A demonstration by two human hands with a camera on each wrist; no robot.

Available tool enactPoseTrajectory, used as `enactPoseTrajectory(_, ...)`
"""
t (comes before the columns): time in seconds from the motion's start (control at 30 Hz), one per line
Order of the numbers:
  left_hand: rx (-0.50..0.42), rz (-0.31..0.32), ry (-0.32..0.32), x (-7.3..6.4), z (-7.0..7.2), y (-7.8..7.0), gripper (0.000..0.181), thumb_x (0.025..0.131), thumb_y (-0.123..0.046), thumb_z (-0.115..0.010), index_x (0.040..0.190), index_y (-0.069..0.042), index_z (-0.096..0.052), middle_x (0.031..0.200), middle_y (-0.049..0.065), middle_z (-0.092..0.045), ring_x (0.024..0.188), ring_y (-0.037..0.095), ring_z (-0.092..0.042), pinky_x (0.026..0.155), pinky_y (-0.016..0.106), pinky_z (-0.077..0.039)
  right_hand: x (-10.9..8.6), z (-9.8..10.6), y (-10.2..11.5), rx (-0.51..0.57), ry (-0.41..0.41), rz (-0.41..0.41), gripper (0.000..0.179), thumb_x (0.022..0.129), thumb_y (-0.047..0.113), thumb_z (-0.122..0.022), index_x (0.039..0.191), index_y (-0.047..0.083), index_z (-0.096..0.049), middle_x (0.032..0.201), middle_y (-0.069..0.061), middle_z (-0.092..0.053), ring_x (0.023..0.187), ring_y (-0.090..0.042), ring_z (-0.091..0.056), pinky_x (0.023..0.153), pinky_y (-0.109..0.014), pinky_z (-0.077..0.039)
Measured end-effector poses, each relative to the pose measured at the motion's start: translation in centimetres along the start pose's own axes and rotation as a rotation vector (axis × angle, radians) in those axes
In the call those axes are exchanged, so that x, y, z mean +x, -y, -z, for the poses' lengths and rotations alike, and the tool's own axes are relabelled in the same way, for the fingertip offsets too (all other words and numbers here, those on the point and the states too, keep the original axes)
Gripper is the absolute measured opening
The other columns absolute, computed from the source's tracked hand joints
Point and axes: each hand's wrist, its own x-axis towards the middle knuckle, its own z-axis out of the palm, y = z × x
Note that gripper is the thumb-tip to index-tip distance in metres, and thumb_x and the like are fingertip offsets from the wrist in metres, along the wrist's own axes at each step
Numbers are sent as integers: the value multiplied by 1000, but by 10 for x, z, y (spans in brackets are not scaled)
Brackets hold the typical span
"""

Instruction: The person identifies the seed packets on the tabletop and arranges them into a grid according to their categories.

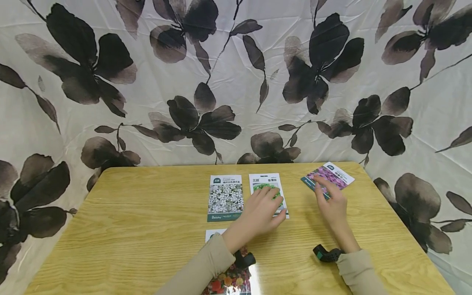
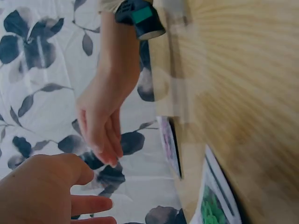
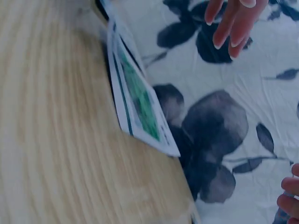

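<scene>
My left hand (image 1: 262,209) is over a seed packet with a green leaf picture (image 1: 267,190), fingers spread and nothing in its grasp. In the left wrist view it hovers apart from that packet. My right hand (image 1: 333,200) reaches across the lower edge of a purple-flower seed packet (image 1: 335,176), which lies slanted at the table's far right. From the left wrist view, the right hand's loosely bent fingers (image 2: 110,149) appear raised off this packet. A white-flower seed packet (image 1: 225,198) lies flat to the left of the green one.
A further seed packet with red and orange flowers (image 1: 228,282) lies nearer, partly covered by the left forearm. All rest on a wooden table (image 1: 129,229). Behind its far edge hangs a floral cloth (image 1: 236,82). Each wrist wears a small black camera (image 1: 327,254).
</scene>
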Motion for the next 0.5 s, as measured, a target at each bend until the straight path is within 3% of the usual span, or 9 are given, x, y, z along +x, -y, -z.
enactPoseTrajectory(0.17, -21, 46, 97, 29, -8, -4, 35, 100, -37, -49, 121, -16, -68, 134, 7, -60, 123, 24, -55, 101, 39, -45, 2, 12, -21, -70, 34, -127, 30, 89, -1, -64, 119, -2, -68, 122, -19, -67, 118, -23, -61, 101, -13, -36)
enactPoseTrajectory(0.33, -64, 76, 173, 50, -23, -9, 38, 102, -36, -47, 130, -16, -63, 141, 7, -55, 129, 25, -51, 105, 41, -43, -1, 22, -33, -91, 148, -287, 38, 95, 8, -61, 132, -1, -60, 141, -20, -54, 128, -42, -50, 110, -44, -38)
enactPoseTrajectory(0.4, -73, 82, 187, 58, -29, -12, 38, 102, -36, -48, 131, -16, -62, 141, 7, -55, 130, 25, -51, 104, 41, -44, -1, 26, -38, -86, 203, -334, 40, 98, 11, -57, 136, -2, -55, 147, -22, -47, 134, -45, -43, 112, -55, -31)
enactPoseTrajectory(0.5, -81, 95, 217, 71, -39, -17, 41, 102, -36, -47, 136, -16, -59, 143, 6, -53, 132, 23, -49, 104, 39, -43, -2, 30, -46, -87, 283, -387, 44, 102, 13, -52, 141, -5, -48, 153, -26, -36, 141, -47, -30, 115, -60, -18)
